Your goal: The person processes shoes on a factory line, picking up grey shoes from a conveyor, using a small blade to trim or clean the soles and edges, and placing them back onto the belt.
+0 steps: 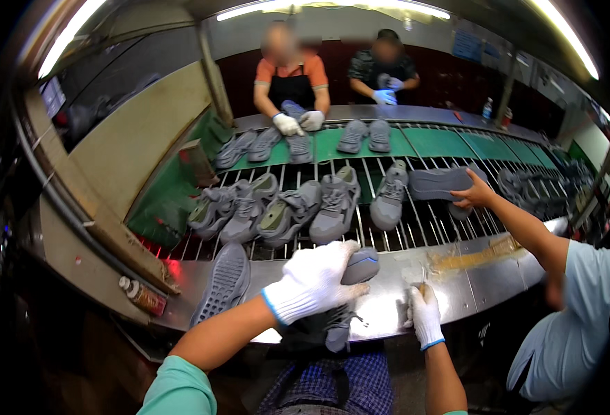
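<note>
My left hand (319, 280), in a white knit glove, is closed around a grey shoe (362, 267) above the near metal ledge. A thin blue line marks the shoe's exposed end; the glove hides much of the rest. Lower, beside my lap, dark lacing and grey material show, partly covered by the same hand. My right hand (426, 317), also gloved, is curled around a small tool with a tan top, its kind unclear. It rests over the ledge, apart from the shoe. Left of my left hand, a grey shoe sole (223, 283) leans with its patterned underside showing.
Several grey laced shoes (334, 204) stand on the metal-rod rack (367, 235). At right, a co-worker's bare hand (474, 192) grips a grey sole (436, 182). Two people work across the green-topped line (405, 142). A small bottle (142, 296) stands by the left post.
</note>
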{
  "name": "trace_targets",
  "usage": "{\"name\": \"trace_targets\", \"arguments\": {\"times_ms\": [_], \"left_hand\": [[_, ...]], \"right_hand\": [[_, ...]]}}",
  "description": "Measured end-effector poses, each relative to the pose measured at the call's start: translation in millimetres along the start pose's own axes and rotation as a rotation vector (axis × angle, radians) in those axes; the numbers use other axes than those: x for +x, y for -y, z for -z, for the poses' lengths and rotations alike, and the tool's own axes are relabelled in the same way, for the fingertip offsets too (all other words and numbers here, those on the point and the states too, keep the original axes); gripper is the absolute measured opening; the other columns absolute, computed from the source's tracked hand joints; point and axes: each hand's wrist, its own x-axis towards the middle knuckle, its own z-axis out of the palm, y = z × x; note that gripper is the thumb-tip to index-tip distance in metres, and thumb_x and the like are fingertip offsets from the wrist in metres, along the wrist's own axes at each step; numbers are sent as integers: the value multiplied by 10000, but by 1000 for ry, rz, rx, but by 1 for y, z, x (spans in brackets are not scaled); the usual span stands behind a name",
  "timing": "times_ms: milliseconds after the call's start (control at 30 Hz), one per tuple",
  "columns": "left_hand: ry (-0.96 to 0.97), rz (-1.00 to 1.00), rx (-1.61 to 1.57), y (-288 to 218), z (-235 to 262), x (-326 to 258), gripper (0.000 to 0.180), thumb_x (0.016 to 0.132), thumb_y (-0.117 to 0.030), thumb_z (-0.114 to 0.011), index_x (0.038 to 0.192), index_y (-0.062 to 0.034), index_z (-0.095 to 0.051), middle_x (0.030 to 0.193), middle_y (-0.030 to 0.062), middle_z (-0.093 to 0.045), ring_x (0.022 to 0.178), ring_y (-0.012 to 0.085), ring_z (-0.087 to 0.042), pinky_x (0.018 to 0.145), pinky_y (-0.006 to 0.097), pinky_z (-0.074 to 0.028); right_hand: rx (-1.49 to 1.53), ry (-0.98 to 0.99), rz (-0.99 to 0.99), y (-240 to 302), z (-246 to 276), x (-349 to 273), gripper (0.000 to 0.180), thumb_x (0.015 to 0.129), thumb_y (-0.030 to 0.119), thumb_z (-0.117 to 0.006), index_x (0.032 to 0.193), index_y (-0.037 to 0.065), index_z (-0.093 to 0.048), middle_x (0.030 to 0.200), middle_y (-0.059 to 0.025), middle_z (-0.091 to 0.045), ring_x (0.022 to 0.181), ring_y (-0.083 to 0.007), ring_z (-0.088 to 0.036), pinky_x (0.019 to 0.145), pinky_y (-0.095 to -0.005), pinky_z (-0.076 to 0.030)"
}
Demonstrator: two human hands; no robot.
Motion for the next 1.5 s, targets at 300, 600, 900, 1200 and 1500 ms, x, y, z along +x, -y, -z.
{"name": "trace_targets", "arguments": {"times_ms": [300, 600, 900, 1200, 1500], "left_hand": [[-247, 157, -130, 77, 7, -163, 920, 677, -240, -978, 1446, 3, -536, 1312, 241, -683, 1195, 418, -705, 1033, 446, -575], [74, 314, -78, 111, -19, -139, 920, 770, -444, -893, 1500, -44, -502, 1402, 231, -630, 1273, 430, -641, 1059, 480, -534], [401, 161, 12, 116, -10, -69, 934, 746, -548, -856, 1445, -15, -540, 1238, 290, -722, 1081, 472, -728, 936, 509, -591], [466, 140, 31, 111, -7, -57, 903, 737, -546, -858, 1400, -8, -563, 1196, 275, -736, 1049, 456, -738, 896, 499, -604], [519, 186, 22, 110, -8, -42, 777, 701, -534, -867, 1172, 21, -597, 1043, 266, -749, 977, 460, -740, 840, 510, -597]], "right_hand": [[55, 173, -210, 7, -65, -22, 500, 1112, 389, -567, 1522, 113, -494, 814, -31, -583, 533, -109, -496, 447, -295, -478], [-775, 434, 477, 55, -105, -73, 464, 1071, 430, -601, 1222, -7, -628, 920, -174, -705, 836, -305, -704, 769, -444, -571], [-1181, 310, 595, 84, -109, -62, 411, 1064, 437, -606, 1005, 35, -665, 809, -235, -729, 721, -433, -719, 674, -516, -584], [-1145, 451, 375, 103, -80, -64, 389, 1055, 394, -624, 1103, 18, -717, 835, -221, -724, 809, -416, -728, 754, -494, -570], [-774, 625, 311, 56, -76, -16, 432, 1087, 409, -606, 1171, -4, -699, 901, -164, -757, 811, -274, -722, 769, -418, -570]]}}
